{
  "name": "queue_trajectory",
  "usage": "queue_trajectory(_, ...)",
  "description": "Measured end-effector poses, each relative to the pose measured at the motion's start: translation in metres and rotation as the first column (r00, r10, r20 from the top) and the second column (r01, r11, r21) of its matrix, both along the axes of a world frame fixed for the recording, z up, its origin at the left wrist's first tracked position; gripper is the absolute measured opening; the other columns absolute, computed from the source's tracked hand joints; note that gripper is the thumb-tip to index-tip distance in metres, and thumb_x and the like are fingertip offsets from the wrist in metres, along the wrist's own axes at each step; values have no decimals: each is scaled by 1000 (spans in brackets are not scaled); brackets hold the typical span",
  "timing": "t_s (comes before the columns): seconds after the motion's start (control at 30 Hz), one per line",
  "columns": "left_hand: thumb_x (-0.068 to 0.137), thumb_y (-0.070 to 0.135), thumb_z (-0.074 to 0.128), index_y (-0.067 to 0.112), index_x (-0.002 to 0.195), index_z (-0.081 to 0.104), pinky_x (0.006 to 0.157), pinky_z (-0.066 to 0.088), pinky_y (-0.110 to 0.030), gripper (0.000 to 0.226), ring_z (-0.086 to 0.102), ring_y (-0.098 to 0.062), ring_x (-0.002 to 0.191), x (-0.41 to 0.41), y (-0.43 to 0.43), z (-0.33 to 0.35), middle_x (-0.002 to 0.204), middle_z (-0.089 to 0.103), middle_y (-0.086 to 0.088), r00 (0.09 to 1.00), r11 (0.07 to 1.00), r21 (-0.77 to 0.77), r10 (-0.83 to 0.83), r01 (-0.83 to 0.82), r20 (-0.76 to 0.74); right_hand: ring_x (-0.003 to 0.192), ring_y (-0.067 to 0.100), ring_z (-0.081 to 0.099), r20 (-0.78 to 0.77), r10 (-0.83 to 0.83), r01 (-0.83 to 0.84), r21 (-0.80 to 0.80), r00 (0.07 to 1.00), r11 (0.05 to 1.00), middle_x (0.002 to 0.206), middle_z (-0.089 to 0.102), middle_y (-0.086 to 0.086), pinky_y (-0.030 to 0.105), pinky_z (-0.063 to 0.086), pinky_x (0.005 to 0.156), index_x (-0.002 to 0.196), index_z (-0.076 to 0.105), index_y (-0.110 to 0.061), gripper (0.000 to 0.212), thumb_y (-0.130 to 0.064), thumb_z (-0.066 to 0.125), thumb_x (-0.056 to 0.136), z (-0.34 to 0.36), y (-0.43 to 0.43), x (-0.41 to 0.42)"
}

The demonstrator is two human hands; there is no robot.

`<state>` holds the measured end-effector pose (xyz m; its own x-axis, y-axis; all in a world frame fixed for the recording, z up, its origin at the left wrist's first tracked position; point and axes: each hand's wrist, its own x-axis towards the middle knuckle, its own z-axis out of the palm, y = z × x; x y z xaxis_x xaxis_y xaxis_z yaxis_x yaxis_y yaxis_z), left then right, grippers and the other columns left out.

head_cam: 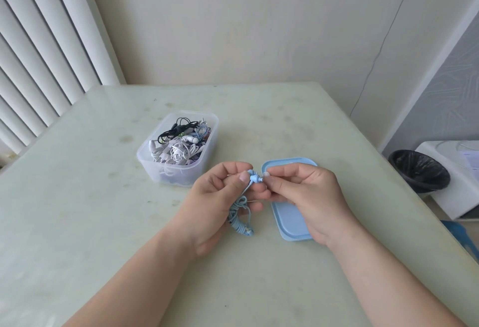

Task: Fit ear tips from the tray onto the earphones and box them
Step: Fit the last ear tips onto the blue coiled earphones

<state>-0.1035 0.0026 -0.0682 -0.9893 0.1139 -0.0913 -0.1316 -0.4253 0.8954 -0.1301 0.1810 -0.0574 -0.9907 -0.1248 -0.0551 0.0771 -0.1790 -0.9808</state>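
My left hand (pixel 220 197) pinches a light blue earbud (pixel 253 176) between thumb and fingers, and its coiled blue cable (pixel 239 216) hangs below the palm. My right hand (pixel 308 197) holds a small translucent ear tip (pixel 265 171) right at the earbud's nozzle. Both hands are above the table, just in front of a clear plastic box (pixel 178 150) filled with several tangled white, black and blue earphones. Under my right hand lies a light blue tray (pixel 290 223), partly hidden by the hand.
The pale green table (pixel 103 223) carries the box and tray. A black-lined bin (pixel 420 171) and a white appliance (pixel 458 184) stand on the floor to the right. Vertical blinds (pixel 39 54) hang at the left, a wall behind.
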Motion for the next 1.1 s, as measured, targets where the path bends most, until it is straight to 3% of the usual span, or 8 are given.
queue_trajectory(0.2,99,12,62,3,108,62,72,61,-37,13,73,-26,87,-1,1,-6,93,72,-15,997,999,-51,-13,10,-72,69,28,74,-31,1,0,22,1000,1000,81,77,19,39,62,74,91,72,1,10,3,77,83,-3,-2,-1)
queue_trajectory(0.4,98,6,64,0,107,65,72,59,-36,10,71,-25,85,-1,1,-9,89,71,-14,994,995,-98,16,-27,-112,69,28,70,-67,32,-28,71,997,997,78,75,17,48,57,73,85,75,-7,8,-1,79,81,-6,-3,-2)
queue_trajectory(0.57,97,6,66,3,98,67,76,58,-41,3,71,-26,87,1,2,-9,86,73,-11,991,988,-146,29,-48,-130,72,23,73,-83,77,-69,91,994,993,82,77,14,33,54,64,84,73,-11,8,-4,77,83,-6,-2,-2)
queue_trajectory(0.73,98,7,66,5,94,67,76,58,-40,4,71,-23,82,2,4,-8,84,73,-10,989,979,-192,39,-66,-140,73,24,73,-90,88,-81,84,992,993,82,76,14,34,54,66,85,73,-10,6,-5,76,84,-6,0,-4)
queue_trajectory(0.97,99,8,66,3,94,66,80,62,-40,7,73,-25,83,3,7,-9,87,76,-14,986,967,-226,89,-120,-142,78,32,75,-122,73,-60,107,990,992,85,76,22,51,58,79,89,73,-1,5,1,75,85,-9,-1,-4)
queue_trajectory(1.1,99,9,67,2,96,67,79,62,-39,8,73,-25,81,3,7,-8,87,76,-17,986,966,-226,92,-122,-140,74,28,75,-153,83,-65,118,985,991,80,76,20,41,62,71,91,72,5,4,5,71,88,-10,-3,-1)
